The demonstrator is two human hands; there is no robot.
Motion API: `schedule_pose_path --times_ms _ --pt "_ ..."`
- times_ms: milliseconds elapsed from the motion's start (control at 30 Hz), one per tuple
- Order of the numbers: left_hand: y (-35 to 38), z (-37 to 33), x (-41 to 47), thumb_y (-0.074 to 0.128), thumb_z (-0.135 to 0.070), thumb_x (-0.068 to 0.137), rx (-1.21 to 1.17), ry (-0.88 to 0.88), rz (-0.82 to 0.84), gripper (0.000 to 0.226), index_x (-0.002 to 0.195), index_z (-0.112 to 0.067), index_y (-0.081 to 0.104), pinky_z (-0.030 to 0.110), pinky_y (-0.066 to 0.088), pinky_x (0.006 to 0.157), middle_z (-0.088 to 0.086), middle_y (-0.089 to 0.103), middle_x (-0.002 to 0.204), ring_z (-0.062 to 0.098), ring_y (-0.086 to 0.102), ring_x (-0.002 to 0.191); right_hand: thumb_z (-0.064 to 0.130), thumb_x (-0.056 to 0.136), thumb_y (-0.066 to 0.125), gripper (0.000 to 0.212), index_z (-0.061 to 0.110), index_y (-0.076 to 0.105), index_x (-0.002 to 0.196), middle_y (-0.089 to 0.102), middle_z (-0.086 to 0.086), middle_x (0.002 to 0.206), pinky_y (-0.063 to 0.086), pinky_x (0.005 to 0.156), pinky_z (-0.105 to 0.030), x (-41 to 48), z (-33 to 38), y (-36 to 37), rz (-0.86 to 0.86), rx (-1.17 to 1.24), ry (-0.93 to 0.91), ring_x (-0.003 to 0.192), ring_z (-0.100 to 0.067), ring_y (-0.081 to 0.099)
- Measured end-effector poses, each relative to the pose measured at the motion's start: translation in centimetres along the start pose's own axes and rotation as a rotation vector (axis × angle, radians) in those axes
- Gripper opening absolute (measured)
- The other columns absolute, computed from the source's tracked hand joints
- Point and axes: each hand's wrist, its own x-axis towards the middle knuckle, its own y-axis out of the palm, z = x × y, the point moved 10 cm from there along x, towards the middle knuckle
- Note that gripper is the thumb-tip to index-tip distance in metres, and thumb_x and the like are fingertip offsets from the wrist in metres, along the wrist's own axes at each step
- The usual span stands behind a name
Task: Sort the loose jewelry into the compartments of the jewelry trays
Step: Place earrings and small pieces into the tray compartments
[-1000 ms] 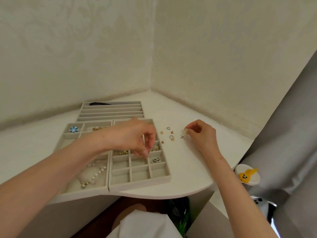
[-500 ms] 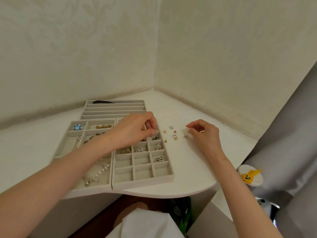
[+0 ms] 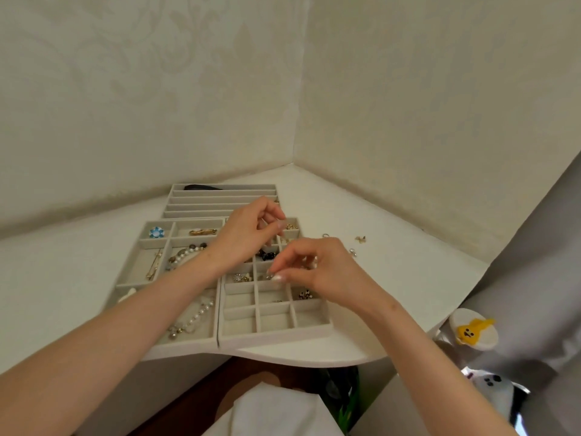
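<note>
At the centre of the frame, the right hand (image 3: 327, 272) has come off the bare table (image 3: 408, 294) and now hovers over the middle cells of the grid tray (image 3: 273, 336), fingertips pinched. I cannot tell whether they hold a piece. The left hand (image 3: 248, 237) stays curled over the upper cells, its contents likewise unclear. A drop looks close. Loose jewelry (image 3: 360, 239) remains at right. The tray's front wall sits near the table's front edge, and open room lies to the right.

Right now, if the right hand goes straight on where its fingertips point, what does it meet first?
Likely the grid tray: the right hand points down at a middle compartment, though depth is unclear.
</note>
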Motion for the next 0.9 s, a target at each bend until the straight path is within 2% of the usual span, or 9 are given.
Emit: schedule_pose_path --times_ms 100,300,367,467,500,600,700,800,900 --pt "0.2 0.1 0.0 0.058 -0.020 0.089 0.030 0.007 0.011 0.007 0.095 -0.018 0.058 0.042 0.055 0.073 -0.002 0.066 0.082 0.020 0.065 0.075 0.010 0.078 0.074 0.008 0.018 0.074 0.080 0.068 0.008 0.074 0.044 0.069 -0.013 0.1 -0.1 0.3 0.009 -0.012 0.005 0.069 -0.002 0.057" --pt "0.8 0.2 0.2 0.058 -0.018 0.088 0.040 0.008 0.038 0.006 0.093 -0.022 0.058 0.038 0.055 0.071 -0.006 0.065 0.081 0.018 0.065 0.074 0.013 0.076 0.076 0.006 0.018 0.074 0.079 0.070 0.002 0.075 0.037 0.061 -0.010 0.1 -1.6 -2.9 -0.135 0.022 0.003 0.063 0.000 0.050" --pt "1.2 -0.2 0.3 0.058 -0.018 0.088 0.062 0.021 0.058 0.007 0.095 -0.020 0.059 0.029 0.053 0.068 -0.007 0.064 0.082 0.014 0.063 0.073 0.014 0.077 0.076 0.007 0.020 0.073 0.077 0.070 0.006 0.071 0.038 0.062 -0.012 0.1 -2.6 -4.2 -0.193 0.024 0.019 0.062 -0.001 0.052" --pt "2.1 -0.9 0.5 0.059 -0.019 0.088 0.125 0.040 0.085 0.007 0.095 -0.018 0.061 0.010 0.041 0.061 -0.010 0.060 0.080 0.003 0.055 0.069 0.013 0.077 0.075 0.007 0.020 0.073 0.076 0.070 0.003 0.068 0.044 0.068 -0.026 0.3 -4.5 -6.3 -0.291 0.042 0.062 0.065 -0.009 0.057" --pt "2.4 -1.1 0.7 0.060 -0.018 0.087 0.145 0.046 0.091 0.007 0.094 -0.019 0.061 0.008 0.040 0.060 -0.011 0.060 0.080 0.002 0.054 0.069 0.012 0.077 0.075 0.006 0.018 0.073 0.077 0.070 0.001 0.069 0.045 0.069 -0.028 0.3 -5.1 -7.1 -0.327 0.047 0.079 0.065 -0.010 0.057" --pt "3.2 -1.5 1.2 0.062 -0.017 0.086 0.183 0.064 0.111 0.007 0.092 -0.019 0.061 0.009 0.040 0.064 -0.007 0.063 0.084 0.003 0.055 0.075 0.013 0.080 0.072 0.003 0.015 0.073 0.078 0.069 0.000 0.069 0.046 0.065 -0.021 0.1 -7.1 -9.8 -0.448 0.048 0.135 0.065 -0.007 0.058" --pt "4.0 -1.6 2.0 0.062 -0.018 0.085 0.209 0.059 0.120 0.006 0.090 -0.020 0.060 0.020 0.045 0.068 -0.007 0.063 0.084 0.003 0.054 0.073 0.015 0.082 0.069 0.008 0.021 0.071 0.077 0.069 0.007 0.075 0.042 0.063 -0.012 -0.5 -8.9 -12.8 -0.632 -0.031 0.167 0.064 -0.002 0.055" --pt "4.8 -1.7 2.6 0.062 -0.018 0.084 0.249 0.058 0.118 0.007 0.090 -0.020 0.059 0.024 0.044 0.065 -0.009 0.062 0.083 -0.001 0.050 0.065 0.011 0.084 0.063 0.017 0.026 0.068 0.078 0.067 0.012 0.085 0.039 0.068 -0.016 -1.7 -10.5 -14.6 -0.792 -0.096 0.201 0.069 -0.003 0.051" --pt "5.3 -1.6 3.1 0.061 -0.018 0.085 0.329 0.062 0.113 0.009 0.094 -0.019 0.059 0.020 0.038 0.059 -0.011 0.060 0.084 -0.002 0.048 0.066 0.008 0.086 0.059 0.017 0.022 0.069 0.084 0.066 0.010 0.088 0.037 0.068 -0.016 -1.9 -11.8 -14.8 -0.786 -0.112 0.245 0.072 -0.004 0.050"
